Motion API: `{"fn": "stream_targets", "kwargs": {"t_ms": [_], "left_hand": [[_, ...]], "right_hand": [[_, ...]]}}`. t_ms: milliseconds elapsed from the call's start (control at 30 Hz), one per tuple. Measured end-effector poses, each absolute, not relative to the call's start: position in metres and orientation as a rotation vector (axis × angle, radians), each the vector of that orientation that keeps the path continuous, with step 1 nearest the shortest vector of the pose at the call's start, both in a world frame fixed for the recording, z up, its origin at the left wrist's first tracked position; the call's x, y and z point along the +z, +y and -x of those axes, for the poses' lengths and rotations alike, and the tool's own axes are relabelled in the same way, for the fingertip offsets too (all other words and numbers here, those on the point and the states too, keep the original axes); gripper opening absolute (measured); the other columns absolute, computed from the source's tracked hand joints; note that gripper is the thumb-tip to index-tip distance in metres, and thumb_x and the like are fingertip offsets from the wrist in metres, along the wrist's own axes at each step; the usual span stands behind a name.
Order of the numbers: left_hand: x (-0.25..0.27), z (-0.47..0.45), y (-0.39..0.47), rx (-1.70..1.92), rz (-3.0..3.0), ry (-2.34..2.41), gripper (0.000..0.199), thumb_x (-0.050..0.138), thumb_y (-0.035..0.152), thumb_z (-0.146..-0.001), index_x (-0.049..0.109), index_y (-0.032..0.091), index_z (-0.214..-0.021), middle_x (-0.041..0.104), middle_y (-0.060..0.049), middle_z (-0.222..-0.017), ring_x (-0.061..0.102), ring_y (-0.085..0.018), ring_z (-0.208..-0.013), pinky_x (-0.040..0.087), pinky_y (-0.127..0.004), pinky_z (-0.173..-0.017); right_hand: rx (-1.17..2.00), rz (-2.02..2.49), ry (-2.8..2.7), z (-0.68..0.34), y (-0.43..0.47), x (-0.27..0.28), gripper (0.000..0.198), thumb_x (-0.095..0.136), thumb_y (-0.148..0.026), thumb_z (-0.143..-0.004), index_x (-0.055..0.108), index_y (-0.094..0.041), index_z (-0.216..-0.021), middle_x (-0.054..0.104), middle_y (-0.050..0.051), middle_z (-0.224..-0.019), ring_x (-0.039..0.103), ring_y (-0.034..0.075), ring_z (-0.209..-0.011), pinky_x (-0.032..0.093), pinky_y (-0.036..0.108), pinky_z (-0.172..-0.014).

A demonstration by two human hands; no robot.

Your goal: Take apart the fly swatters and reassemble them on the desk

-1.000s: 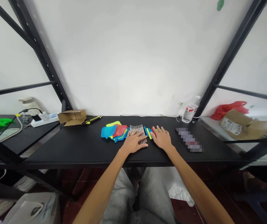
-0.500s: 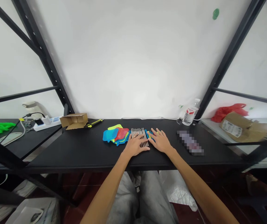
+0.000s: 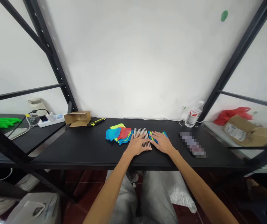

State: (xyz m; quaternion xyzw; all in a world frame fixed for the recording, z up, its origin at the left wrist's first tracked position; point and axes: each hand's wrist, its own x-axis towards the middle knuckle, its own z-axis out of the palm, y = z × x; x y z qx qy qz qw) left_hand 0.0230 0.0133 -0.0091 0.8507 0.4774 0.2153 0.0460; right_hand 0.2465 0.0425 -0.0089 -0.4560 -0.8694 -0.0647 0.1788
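On the black table lies a row of thin silvery metal rods (image 3: 143,132), side by side. My left hand (image 3: 136,145) rests over their near left part, fingers spread and thumb out to the right. To the right, my right hand (image 3: 163,143) lies flat across a row of blue and yellow sticks (image 3: 165,134), covering most of them. Its fingers point left, toward the rods. Left of the rods is an overlapping pile of blue, red and yellow mesh fly swatter heads (image 3: 124,133), close to my left hand. Neither hand grips anything.
An open cardboard box (image 3: 77,119) and a yellow-black box cutter (image 3: 97,122) lie at the back left. A clear bottle (image 3: 193,115) stands at the back right, with a blurred-out flat object (image 3: 192,144) nearer. Black rack posts (image 3: 226,67) flank the table (image 3: 77,152).
My right hand's fingers have turned from pointing up and apart to lying flatter across the sticks, whose right ends now show. My left hand stays on the rods. The view has shifted slightly.
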Motion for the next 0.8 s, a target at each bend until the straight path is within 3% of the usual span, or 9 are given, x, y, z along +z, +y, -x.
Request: {"fn": "stream_targets", "kwargs": {"t_ms": [133, 333, 567, 667, 800], "left_hand": [[-0.009, -0.023, 0.013, 0.705, -2.614, 1.452, 0.062, 0.053, 0.076, -0.080, 0.064, 0.039, -0.129, 0.050, -0.002, -0.150, 0.037, -0.033, -0.142, 0.022, -0.058, -0.118], [-0.007, -0.023, 0.012, 0.681, -2.602, 1.459, 0.071, 0.055, 0.078, -0.076, 0.059, 0.039, -0.135, 0.045, -0.004, -0.153, 0.035, -0.034, -0.144, 0.021, -0.060, -0.117], [-0.009, -0.023, 0.013, 0.728, -2.625, 1.464, 0.066, 0.057, 0.076, -0.078, 0.064, 0.035, -0.130, 0.051, -0.005, -0.149, 0.040, -0.032, -0.140, 0.022, -0.056, -0.118], [-0.007, -0.023, 0.012, 0.770, -2.642, 1.460, 0.068, 0.057, 0.077, -0.077, 0.066, 0.033, -0.127, 0.051, -0.005, -0.148, 0.041, -0.032, -0.139, 0.023, -0.054, -0.118], [-0.003, -0.024, 0.006, 0.773, -2.620, 1.481, 0.066, 0.058, 0.075, -0.078, 0.067, 0.032, -0.127, 0.052, -0.005, -0.147, 0.043, -0.030, -0.137, 0.026, -0.050, -0.118]], "right_hand": [[-0.211, 1.298, -2.434, -0.247, 0.043, -0.009, 0.049, 0.041, -0.052, -0.099, 0.058, -0.027, -0.138, 0.052, 0.007, -0.148, 0.043, 0.026, -0.139, 0.032, 0.047, -0.113], [-0.259, 1.546, -2.355, -0.247, 0.044, -0.014, 0.063, 0.039, -0.066, -0.095, 0.044, -0.035, -0.149, 0.044, 0.008, -0.154, 0.038, 0.035, -0.141, 0.026, 0.057, -0.114], [-0.246, 1.523, -2.355, -0.244, 0.040, -0.007, 0.062, 0.035, -0.067, -0.095, 0.047, -0.035, -0.147, 0.044, 0.006, -0.154, 0.040, 0.031, -0.141, 0.025, 0.053, -0.116], [-0.268, 1.526, -2.211, -0.252, 0.039, -0.002, 0.057, 0.030, -0.059, -0.100, 0.048, -0.031, -0.147, 0.046, 0.006, -0.153, 0.040, 0.028, -0.141, 0.021, 0.052, -0.118], [-0.147, 1.557, -2.116, -0.271, 0.039, -0.003, 0.057, 0.034, -0.053, -0.101, 0.045, -0.025, -0.149, 0.048, 0.009, -0.151, 0.044, 0.026, -0.138, 0.033, 0.045, -0.113]]}}
